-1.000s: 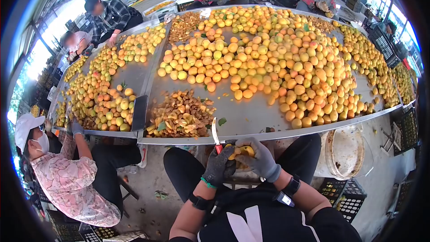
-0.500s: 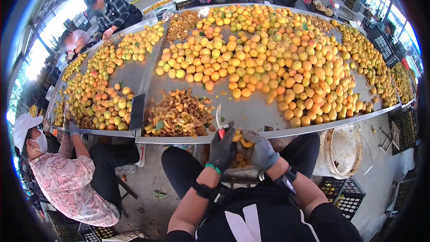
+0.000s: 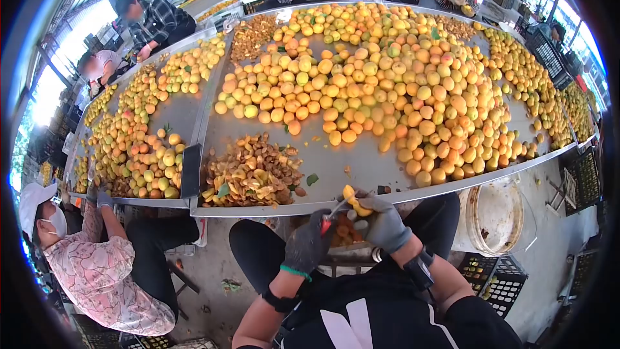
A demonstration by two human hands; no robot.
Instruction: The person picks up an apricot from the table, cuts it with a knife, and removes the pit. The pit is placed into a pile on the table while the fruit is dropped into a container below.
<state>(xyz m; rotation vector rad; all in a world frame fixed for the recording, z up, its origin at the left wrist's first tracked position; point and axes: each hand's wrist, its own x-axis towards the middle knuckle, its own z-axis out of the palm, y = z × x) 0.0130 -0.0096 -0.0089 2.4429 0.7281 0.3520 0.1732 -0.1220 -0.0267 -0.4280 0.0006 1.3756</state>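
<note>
My left hand (image 3: 306,242), in a dark glove with a green band at the wrist, is closed around the red handle of a small knife (image 3: 327,225). The blade points up and right to a yellow-orange apricot (image 3: 356,200), which my right hand (image 3: 385,225) holds in its gloved fingers. Both hands are close together at the near edge of the metal table (image 3: 310,207). Behind them lie a pile of cut apricot pieces (image 3: 252,171) and a large heap of whole apricots (image 3: 426,103). Some fruit (image 3: 343,234) shows below, between my knees.
A worker in a pink patterned shirt (image 3: 106,271) sits at the left. Several other people are round the table's far side. A white bucket (image 3: 494,220) stands at the right, with a black crate (image 3: 504,287) below it. A dark divider (image 3: 190,171) stands at left.
The blade has swung from pointing up to the apricot in my right hand. Two open pieces between my hands are no longer seen there. The view has shifted slightly.
</note>
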